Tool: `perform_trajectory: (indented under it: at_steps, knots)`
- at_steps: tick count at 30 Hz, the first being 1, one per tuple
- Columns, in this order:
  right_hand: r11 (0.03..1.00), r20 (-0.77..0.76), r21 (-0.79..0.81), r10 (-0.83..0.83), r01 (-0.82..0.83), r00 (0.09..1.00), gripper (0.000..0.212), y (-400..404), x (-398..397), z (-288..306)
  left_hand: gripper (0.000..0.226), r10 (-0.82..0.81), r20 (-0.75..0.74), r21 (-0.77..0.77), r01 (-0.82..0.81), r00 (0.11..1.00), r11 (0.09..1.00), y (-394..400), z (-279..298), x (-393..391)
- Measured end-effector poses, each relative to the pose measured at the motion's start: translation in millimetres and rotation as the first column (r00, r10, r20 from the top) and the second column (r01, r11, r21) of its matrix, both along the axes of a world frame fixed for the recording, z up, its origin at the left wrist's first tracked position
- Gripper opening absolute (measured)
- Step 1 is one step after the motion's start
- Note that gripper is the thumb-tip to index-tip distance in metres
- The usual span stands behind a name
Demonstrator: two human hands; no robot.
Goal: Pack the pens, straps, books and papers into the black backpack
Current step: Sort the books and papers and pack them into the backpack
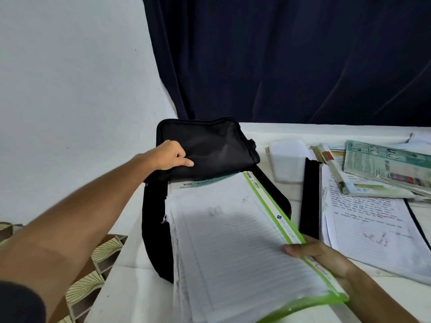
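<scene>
Head view: my left hand (169, 155) grips the backpack (210, 148) flap, my right hand (312, 252) pinches the paper stack (233, 229), whose ragged edge beside it could snag entering.

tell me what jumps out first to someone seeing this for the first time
The thick stack of lined papers with a green edge fills the lower middle, its far end sliding into the black backpack. The right hand grips the stack's green edge, while the left hand holds the backpack's flap up at centre. To the right, a messy pile of books and papers lies on the white table.
</scene>
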State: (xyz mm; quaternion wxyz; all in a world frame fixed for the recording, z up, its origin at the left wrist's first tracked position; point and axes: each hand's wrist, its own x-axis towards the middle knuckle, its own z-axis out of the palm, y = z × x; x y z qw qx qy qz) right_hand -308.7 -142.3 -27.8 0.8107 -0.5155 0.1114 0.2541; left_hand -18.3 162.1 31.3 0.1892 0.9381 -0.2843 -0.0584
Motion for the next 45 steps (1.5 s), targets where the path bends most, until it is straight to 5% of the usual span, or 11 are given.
perform_trajectory:
  at_steps: [9, 15, 20, 29, 36, 39, 41, 43, 45]
  knots:
    - [0.999, -0.028, 0.043, 0.005, -0.004, 1.0, 0.077, 26.4, 51.3, 5.9, 0.062, 0.021, 0.019, -0.065, -0.02, 1.0, 0.998, -6.6, 64.9, 9.8]
    - [0.996, -0.031, -0.073, -0.059, 0.057, 0.998, 0.032, 43.1, 114.8, 12.7, 0.062, -0.004, 0.017, -0.118, 0.006, 1.0, 0.993, -11.4, 83.5, 17.7]
    - [0.97, -0.01, -0.238, -0.046, 0.043, 0.999, 0.053, 48.1, 158.7, 13.1, 0.061, 0.006, 0.016, -0.168, -0.003, 1.0, 0.986, -10.1, 88.6, 23.1]
    - [0.936, -0.024, -0.352, 0.013, -0.021, 1.0, 0.049, 39.5, 200.4, 16.3, 0.061, 0.023, 0.064, -0.284, -0.004, 0.998, 0.959, -13.0, 96.6, 23.1]
    - [0.886, 0.071, -0.461, -0.02, 0.051, 0.997, 0.118, 29.7, 243.5, -25.0, 0.059, 0.017, 0.064, -0.238, -0.001, 0.998, 0.971, -10.2, 95.0, 11.4]
    - [0.859, 0.132, -0.499, -0.049, 0.109, 0.99, 0.108, 44.3, 230.1, -5.0, 0.06, 0.016, 0.057, -0.197, -0.004, 0.998, 0.98, -10.3, 87.8, 6.1]
    - [0.792, 0.198, -0.587, -0.061, 0.168, 0.978, 0.078, 53.2, 219.0, 6.0, 0.062, 0.017, 0.054, -0.155, -0.008, 0.998, 0.988, -9.8, 81.4, 1.8]
    - [0.646, 0.234, -0.742, 0.002, 0.177, 0.972, 0.074, 62.3, 206.9, 16.6, 0.063, 0.036, 0.052, -0.142, -0.028, 0.998, 0.989, -7.5, 74.6, -0.4]
    - [0.261, 0.206, -0.953, 0.192, 0.153, 0.959, 0.062, 72.7, 191.6, 30.8, 0.062, 0.058, 0.055, -0.149, -0.05, 0.997, 0.988, -5.6, 70.5, -3.7]
